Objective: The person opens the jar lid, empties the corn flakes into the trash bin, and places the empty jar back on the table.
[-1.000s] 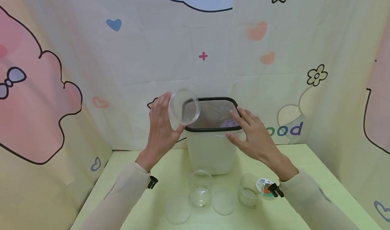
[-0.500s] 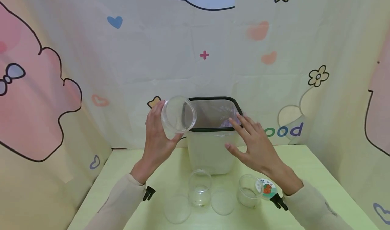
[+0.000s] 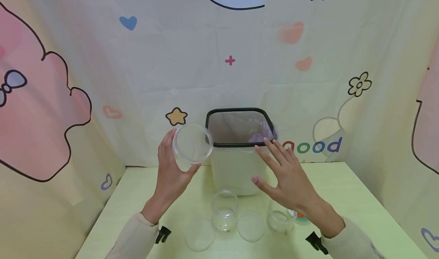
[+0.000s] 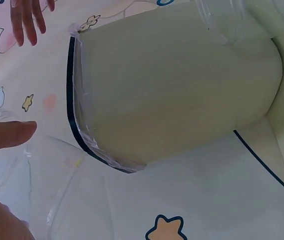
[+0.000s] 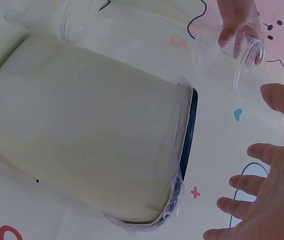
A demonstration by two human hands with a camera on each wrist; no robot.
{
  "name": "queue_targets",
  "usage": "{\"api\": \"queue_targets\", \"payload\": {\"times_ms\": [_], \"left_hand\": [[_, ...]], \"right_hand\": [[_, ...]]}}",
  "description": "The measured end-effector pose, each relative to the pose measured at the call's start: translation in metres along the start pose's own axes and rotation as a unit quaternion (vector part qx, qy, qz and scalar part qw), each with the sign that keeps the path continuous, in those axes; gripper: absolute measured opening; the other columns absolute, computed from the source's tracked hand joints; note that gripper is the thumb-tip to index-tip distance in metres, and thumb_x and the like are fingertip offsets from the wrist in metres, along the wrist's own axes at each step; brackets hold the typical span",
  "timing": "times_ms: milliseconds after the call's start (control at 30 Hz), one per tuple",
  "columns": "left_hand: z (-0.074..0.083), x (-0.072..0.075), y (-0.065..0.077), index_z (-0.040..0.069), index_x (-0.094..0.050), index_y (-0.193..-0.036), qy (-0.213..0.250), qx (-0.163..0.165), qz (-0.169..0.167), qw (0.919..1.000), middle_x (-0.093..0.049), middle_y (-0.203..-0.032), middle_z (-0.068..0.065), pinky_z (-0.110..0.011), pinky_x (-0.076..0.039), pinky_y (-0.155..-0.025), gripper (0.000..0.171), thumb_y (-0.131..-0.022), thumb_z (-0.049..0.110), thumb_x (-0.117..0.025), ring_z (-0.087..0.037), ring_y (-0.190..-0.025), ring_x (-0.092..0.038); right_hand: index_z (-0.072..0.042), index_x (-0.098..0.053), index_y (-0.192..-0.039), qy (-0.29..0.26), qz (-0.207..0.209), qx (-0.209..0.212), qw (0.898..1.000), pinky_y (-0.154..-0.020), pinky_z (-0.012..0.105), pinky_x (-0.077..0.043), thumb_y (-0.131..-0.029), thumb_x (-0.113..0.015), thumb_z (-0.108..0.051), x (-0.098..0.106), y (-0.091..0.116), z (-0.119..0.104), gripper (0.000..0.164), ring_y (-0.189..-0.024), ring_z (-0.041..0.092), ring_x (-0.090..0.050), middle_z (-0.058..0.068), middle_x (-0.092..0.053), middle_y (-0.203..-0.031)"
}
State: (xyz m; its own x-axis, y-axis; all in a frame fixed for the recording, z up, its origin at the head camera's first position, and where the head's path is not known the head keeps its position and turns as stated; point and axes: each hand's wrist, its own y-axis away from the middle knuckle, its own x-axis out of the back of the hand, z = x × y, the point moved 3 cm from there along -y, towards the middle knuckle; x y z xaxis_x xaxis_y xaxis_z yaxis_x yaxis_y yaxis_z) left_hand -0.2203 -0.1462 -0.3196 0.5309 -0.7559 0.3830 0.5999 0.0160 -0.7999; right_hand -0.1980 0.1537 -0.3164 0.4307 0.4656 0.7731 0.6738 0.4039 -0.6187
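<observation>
My left hand (image 3: 168,181) holds a clear plastic jar (image 3: 193,143) up in the air, thumb on one side and fingers round the other. It hangs just left of the trash bin (image 3: 236,171), overlapping the bin's corner in the head view. In the right wrist view the same jar (image 5: 226,62) looks see-through, with a ridged neck. My right hand (image 3: 288,181) has its fingers spread and holds nothing, close before the bin's right front corner. A clear bag lines the bin under its black rim, and a crumpled purplish bit of plastic (image 3: 256,138) shows inside.
Two clear jars (image 3: 225,212) (image 3: 279,218) stand on the pale table (image 3: 137,198) before the bin. Near them lie two round clear lids (image 3: 199,236) (image 3: 251,228). A printed lid (image 3: 302,219) sits partly behind my right hand. A patterned cloth (image 3: 154,61) hangs behind.
My left hand has moved down and left with the jar, away from the bin's opening. My right hand has sunk slightly, its fingers still spread.
</observation>
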Motion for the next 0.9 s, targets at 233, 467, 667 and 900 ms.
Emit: {"api": "queue_targets", "payload": {"times_ms": [233, 467, 667, 900], "left_hand": [[-0.011, 0.001, 0.021, 0.016, -0.021, -0.155, 0.010, 0.046, -0.010, 0.9988, -0.032, -0.154, -0.008, -0.055, -0.040, -0.106, 0.118, -0.061, 0.008, -0.092, -0.028, -0.138, -0.034], [-0.024, -0.003, 0.041, 0.019, -0.020, -0.155, 0.036, 0.099, -0.029, 0.9940, -0.033, -0.152, -0.008, -0.054, -0.036, -0.110, 0.118, -0.062, 0.010, -0.092, -0.028, -0.137, -0.035], [-0.035, -0.010, 0.057, 0.019, -0.020, -0.155, 0.049, 0.132, -0.042, 0.9891, -0.034, -0.151, -0.008, -0.056, -0.036, -0.109, 0.117, -0.062, 0.011, -0.092, -0.029, -0.137, -0.036], [-0.044, -0.019, 0.075, 0.019, -0.023, -0.153, 0.058, 0.163, -0.047, 0.9838, -0.036, -0.150, -0.007, -0.056, -0.035, -0.110, 0.114, -0.063, 0.012, -0.091, -0.028, -0.137, -0.037]], "right_hand": [[-0.023, -0.040, -0.151, 0.006, 0.003, 0.015, 1.000, -0.112, 0.069, -0.023, -0.088, -0.065, -0.049, -0.002, 0.011, -0.008, 0.073, -0.147, 0.035, -0.027, 0.005, -0.028, -0.162], [-0.026, -0.037, -0.152, 0.002, 0.000, 0.011, 1.000, -0.117, 0.062, -0.020, -0.086, -0.067, -0.047, -0.008, 0.021, -0.012, 0.075, -0.148, 0.033, -0.027, 0.008, -0.031, -0.161], [-0.027, -0.038, -0.152, -0.003, -0.016, -0.006, 1.000, -0.119, 0.060, -0.018, -0.086, -0.068, -0.048, -0.016, 0.034, -0.013, 0.075, -0.149, 0.030, -0.026, 0.004, -0.028, -0.162], [-0.027, -0.038, -0.152, -0.002, -0.019, -0.009, 1.000, -0.117, 0.062, -0.020, -0.086, -0.067, -0.049, -0.024, 0.046, -0.011, 0.075, -0.149, 0.029, -0.026, 0.004, -0.028, -0.162]]}}
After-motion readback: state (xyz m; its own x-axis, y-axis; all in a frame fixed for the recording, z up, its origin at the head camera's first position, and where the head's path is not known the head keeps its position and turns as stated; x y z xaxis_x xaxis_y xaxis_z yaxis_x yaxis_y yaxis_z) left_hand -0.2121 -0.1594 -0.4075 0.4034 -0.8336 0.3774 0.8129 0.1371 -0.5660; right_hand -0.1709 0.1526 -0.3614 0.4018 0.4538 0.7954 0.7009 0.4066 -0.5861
